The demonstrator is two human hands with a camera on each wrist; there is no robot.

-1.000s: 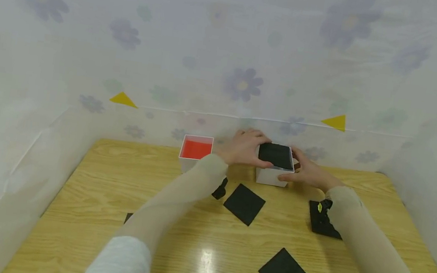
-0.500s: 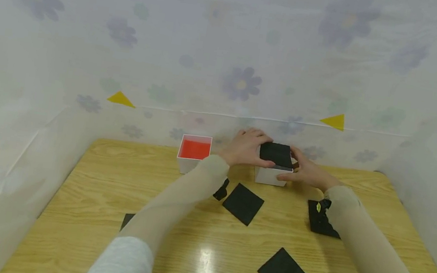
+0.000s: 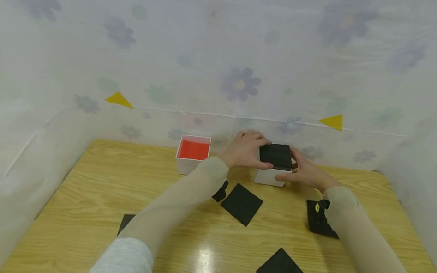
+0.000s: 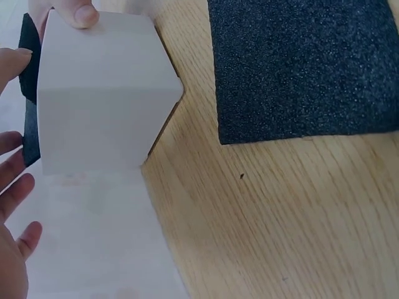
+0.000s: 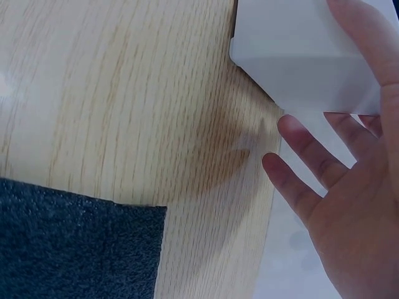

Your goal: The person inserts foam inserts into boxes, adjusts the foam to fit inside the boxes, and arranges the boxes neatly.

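Both hands flank the white box (image 3: 269,175): left hand (image 3: 247,149) and right hand (image 3: 309,172) press a black pad (image 3: 276,154) into its top with relaxed fingers. Several black squares (image 3: 241,203) nearer the person appear left to pack.

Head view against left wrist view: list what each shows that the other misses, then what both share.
Only the head view shows the red-lined box, the right hand, two yellow triangles on the flowered sheet, and the black pad topping the white box. Only the left wrist view shows the grainy texture of a black square up close. Both show the white box, the left hand and the wooden table.
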